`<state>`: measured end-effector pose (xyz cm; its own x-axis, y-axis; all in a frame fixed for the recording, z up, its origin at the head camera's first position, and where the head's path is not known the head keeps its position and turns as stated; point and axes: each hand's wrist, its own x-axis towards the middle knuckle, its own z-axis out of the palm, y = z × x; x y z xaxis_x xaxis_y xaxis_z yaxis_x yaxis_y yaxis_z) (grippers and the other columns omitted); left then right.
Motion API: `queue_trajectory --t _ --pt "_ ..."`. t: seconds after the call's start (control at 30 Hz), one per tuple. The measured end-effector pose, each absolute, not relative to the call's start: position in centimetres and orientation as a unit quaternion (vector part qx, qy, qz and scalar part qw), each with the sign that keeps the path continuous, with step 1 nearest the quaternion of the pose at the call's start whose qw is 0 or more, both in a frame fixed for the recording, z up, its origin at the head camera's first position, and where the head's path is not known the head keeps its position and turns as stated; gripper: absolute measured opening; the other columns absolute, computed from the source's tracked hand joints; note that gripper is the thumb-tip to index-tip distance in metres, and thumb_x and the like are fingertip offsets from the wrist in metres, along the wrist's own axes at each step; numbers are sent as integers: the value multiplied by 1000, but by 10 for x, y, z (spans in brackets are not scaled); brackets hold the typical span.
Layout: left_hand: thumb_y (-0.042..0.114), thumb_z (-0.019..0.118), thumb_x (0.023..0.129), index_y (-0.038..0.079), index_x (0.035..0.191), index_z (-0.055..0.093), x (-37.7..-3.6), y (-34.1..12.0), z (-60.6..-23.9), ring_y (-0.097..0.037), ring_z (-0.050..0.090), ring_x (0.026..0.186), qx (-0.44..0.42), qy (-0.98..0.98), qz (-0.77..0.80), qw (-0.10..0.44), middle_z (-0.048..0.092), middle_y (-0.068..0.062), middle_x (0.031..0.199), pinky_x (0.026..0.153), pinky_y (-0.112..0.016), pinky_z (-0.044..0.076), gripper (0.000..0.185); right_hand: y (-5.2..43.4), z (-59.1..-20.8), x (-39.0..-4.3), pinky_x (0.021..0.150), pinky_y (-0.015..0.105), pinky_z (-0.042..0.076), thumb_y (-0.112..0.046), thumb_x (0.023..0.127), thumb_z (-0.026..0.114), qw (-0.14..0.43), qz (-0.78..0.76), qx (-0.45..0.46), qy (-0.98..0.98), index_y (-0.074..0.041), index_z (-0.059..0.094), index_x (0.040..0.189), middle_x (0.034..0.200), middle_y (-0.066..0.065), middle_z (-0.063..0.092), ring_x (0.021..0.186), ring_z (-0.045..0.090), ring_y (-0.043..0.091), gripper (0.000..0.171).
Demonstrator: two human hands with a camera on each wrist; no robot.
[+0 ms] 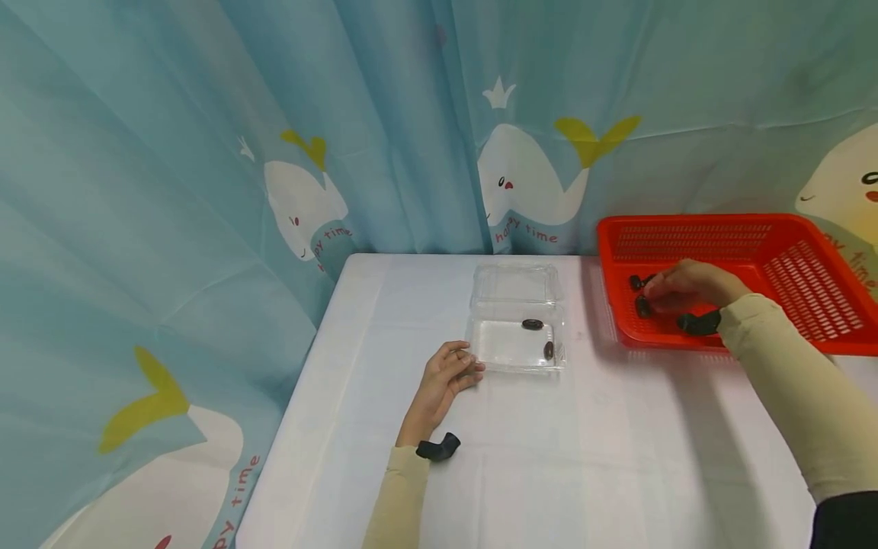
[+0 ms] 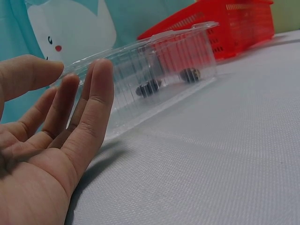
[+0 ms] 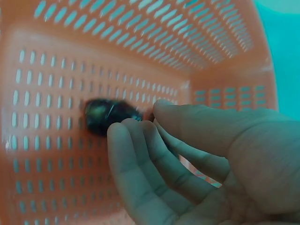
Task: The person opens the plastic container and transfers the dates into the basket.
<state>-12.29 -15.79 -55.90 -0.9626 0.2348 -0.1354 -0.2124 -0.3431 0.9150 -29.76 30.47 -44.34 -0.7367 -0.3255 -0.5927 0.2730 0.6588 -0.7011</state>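
A hinged clear plastic box lies with its lid raised on the white table. Two dark oval pieces, one at the back and one at the right, are inside it. My left hand is at its front left corner, fingers loosely bent and fingertips right at the rim. Over in the red basket, my right hand reaches down. Its thumb and fingertips close together at a glossy dark oval piece, seemingly pinching its near end. More dark pieces lie beside those fingers.
The basket has slotted walls and stands at the table's back right, against a blue curtain printed with white whales. The white tablecloth stretches in front of the box. Dark bands circle both wrists.
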Motion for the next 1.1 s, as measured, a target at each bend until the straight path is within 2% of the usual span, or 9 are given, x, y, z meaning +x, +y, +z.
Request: queue_trajectory --t 0.1,0.23,0.4,0.57,0.83,1.03,1.1 --pt "13 58 107 -4 147 39 -123 -158 -558 -16 71 109 11 557 819 137 64 -1 109 97 -31 61 48 298 -438 -293 94 42 64 -16 107 58 351 -417 -38 837 11 67 127 104 3 77 96 76 19 34" --pt "12 58 107 -3 147 40 -122 -157 -557 -16 71 109 6 551 823 138 64 -1 108 98 -31 61 47 288 -433 -285 94 43 64 -15 106 60 340 -422 -52 839 14 62 129 105 4 75 97 75 20 37" --pt "11 56 108 -4 148 39 -122 -156 -556 -16 71 108 2 544 827 140 64 -2 108 98 -30 61 46 282 -433 -278 95 44 63 -13 105 60 323 -417 -68 847 14 61 128 111 9 72 101 73 24 35" --pt "11 56 108 -5 148 38 -122 -157 -556 -16 71 107 5 547 826 138 64 -1 108 97 -30 61 47 280 -426 -273 95 45 63 -11 105 59 317 -423 -74 846 14 58 129 110 7 71 101 71 23 35" --pt "10 55 108 -4 145 40 -121 -156 -557 -15 72 106 6 549 826 129 66 -1 106 95 -29 62 42 270 -410 -264 92 33 63 -19 103 66 284 -435 -104 848 6 59 134 112 4 74 99 73 16 41" --pt "11 56 108 -3 145 40 -121 -156 -556 -16 72 106 4 546 827 134 66 -1 107 95 -29 62 42 260 -400 -259 90 30 59 -35 101 69 266 -418 -115 861 -7 63 134 117 8 71 105 67 23 44" --pt "11 57 108 -4 145 40 -121 -156 -556 -16 72 106 4 543 829 134 66 -1 107 95 -29 62 43 255 -397 -257 90 31 57 -35 102 69 262 -416 -122 862 -8 63 134 117 9 71 106 67 24 43"
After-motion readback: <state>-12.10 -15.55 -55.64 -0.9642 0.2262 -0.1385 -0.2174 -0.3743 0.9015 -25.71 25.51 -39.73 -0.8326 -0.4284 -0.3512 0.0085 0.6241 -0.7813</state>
